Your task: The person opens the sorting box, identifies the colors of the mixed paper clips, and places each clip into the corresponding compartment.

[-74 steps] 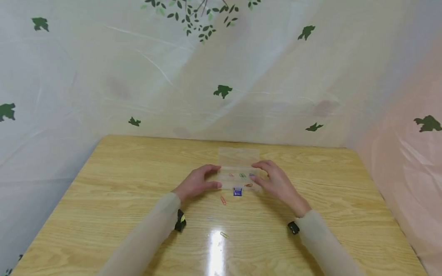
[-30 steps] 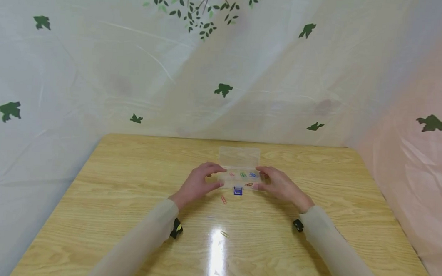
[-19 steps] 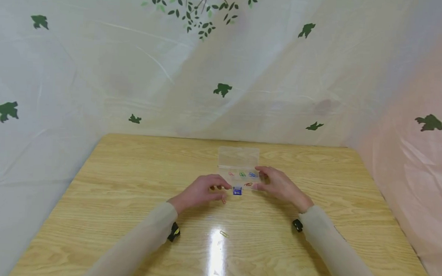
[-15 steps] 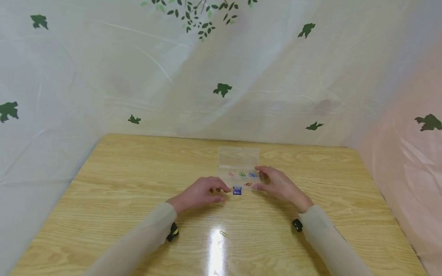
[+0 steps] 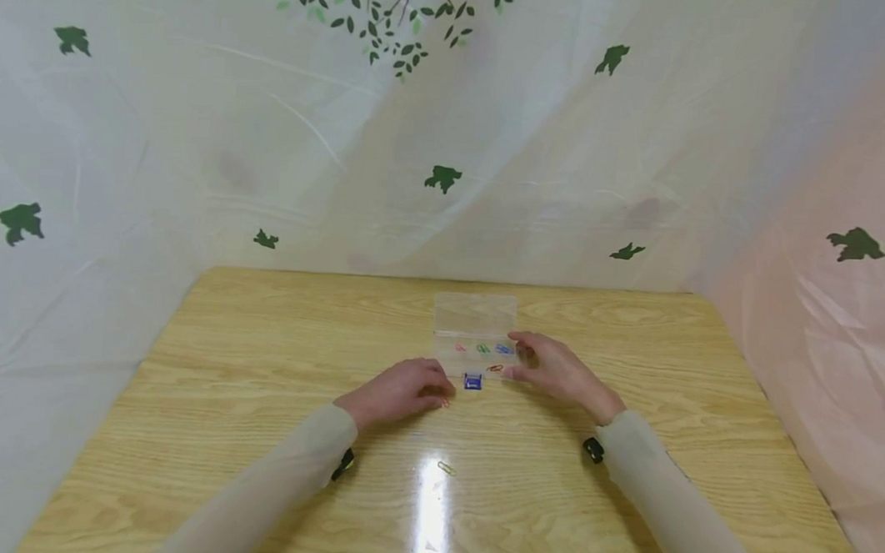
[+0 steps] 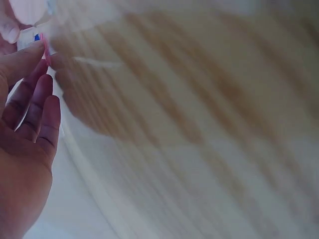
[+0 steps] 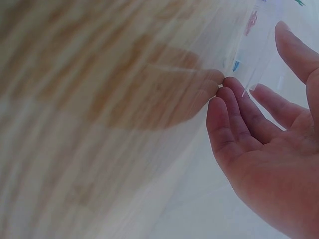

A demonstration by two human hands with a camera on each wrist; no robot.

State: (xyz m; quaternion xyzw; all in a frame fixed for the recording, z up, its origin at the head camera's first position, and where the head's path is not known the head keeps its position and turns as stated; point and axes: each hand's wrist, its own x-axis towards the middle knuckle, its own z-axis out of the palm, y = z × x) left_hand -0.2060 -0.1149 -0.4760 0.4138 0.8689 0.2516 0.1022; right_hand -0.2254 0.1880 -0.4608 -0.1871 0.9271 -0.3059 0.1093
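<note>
A clear plastic compartment box (image 5: 449,360) lies near the far side of the table, its lid (image 5: 475,314) tipped back. In its back row lie pink (image 5: 460,348), green (image 5: 483,348) and blue paper clips (image 5: 502,348); a red paper clip (image 5: 494,369) is in the front. My left hand (image 5: 399,389), in front of the box's left part, pinches a pink paper clip (image 6: 45,47) between thumb and forefinger. My right hand (image 5: 558,370) holds the box's right end, forefinger at the back and thumb at the front. In the right wrist view, its other fingers (image 7: 234,117) rest by the box's edge.
A blue latch (image 5: 473,382) sits at the box's front edge. A yellow paper clip (image 5: 445,468) lies nearer on the wooden table (image 5: 260,325), beside a bright light reflection. A pale patterned curtain (image 5: 327,179) hangs behind the table.
My left hand has left the box's left end, come forward and down to the table, and taken hold of the pink paper clip there. The right hand stays at the box's right end.
</note>
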